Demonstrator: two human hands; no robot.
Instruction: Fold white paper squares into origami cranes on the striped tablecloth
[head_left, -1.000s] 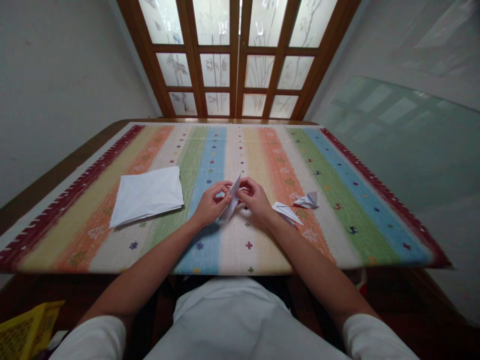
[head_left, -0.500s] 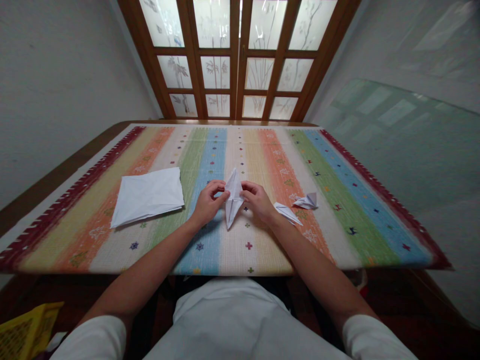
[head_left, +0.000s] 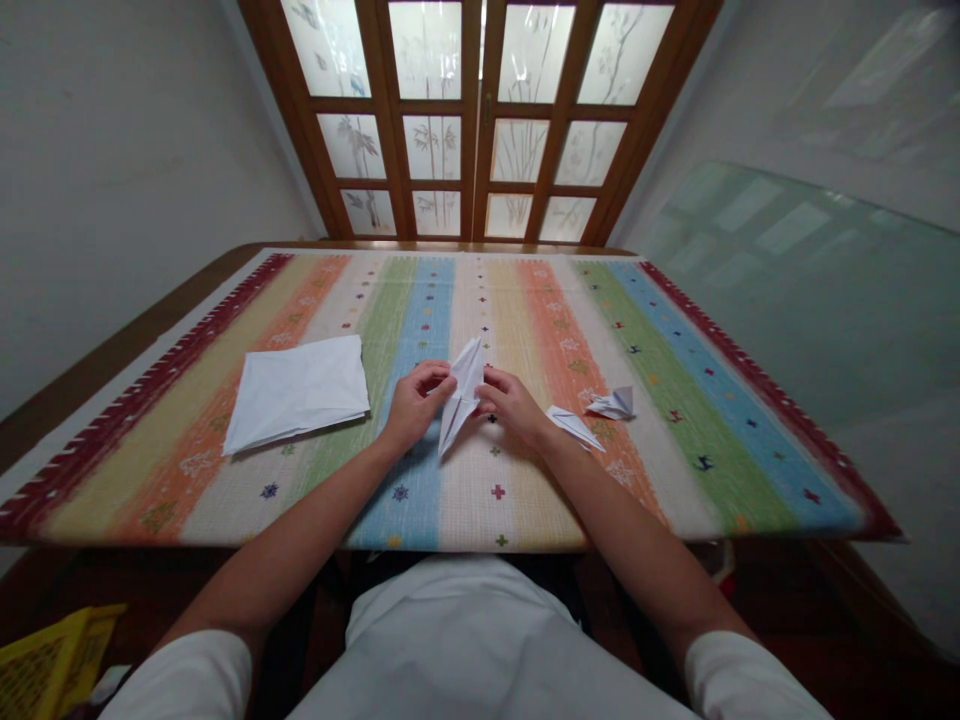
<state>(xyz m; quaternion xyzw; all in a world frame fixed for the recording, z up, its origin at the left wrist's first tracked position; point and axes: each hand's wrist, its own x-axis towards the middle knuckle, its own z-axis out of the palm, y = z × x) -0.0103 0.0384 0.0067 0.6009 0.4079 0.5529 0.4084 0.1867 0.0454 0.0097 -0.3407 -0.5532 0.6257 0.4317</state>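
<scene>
A white folded paper (head_left: 463, 388), long and diamond-shaped with pointed ends, is held up over the middle of the striped tablecloth (head_left: 450, 510). My left hand (head_left: 418, 400) pinches its left edge between thumb and fingers. On the opposite edge, my right hand (head_left: 511, 400) grips the paper near its middle, fingertips partly behind it. The lower point tilts toward the left. Beyond my right wrist lie two more folded white paper pieces, a flat pointed one (head_left: 576, 428) and a smaller crumpled-looking one (head_left: 613, 403).
A stack of white paper sheets (head_left: 296, 392) lies to the left on the cloth. Wooden doors with frosted panes (head_left: 472, 150) stand behind the table. A glass panel (head_left: 810, 290) leans at the right wall. A yellow plastic basket (head_left: 60, 660) sits at the lower left, below table height.
The folded paper has turned slightly, its lower point swinging left and its upper point right. My right fingers have shifted a little on its edge. Both forearms stay in place.
</scene>
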